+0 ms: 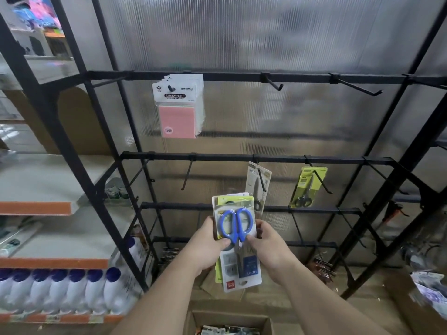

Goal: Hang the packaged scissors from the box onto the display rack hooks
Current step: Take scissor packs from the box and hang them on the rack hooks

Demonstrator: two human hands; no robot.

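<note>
Both my hands hold a small stack of packaged scissors (238, 240) in front of the black display rack (242, 157). The front pack shows blue-handled scissors, handles up, and yellow-green packs lie behind it. My left hand (208, 247) grips the stack's left edge with its thumb on the front. My right hand (266, 245) pinches the right side of the front pack. One grey pack (258, 184) and one yellow-green pack (307, 187) hang on middle-row hooks. An open cardboard box (229, 322) with more packs sits below.
Sticky note packs (179, 105) hang on a top-row hook. Bare hooks stick out on the top row (273, 83) and middle row (187, 174). White bottles with blue caps (60, 291) fill a shelf at the lower left. Binder clips hang low on the rack.
</note>
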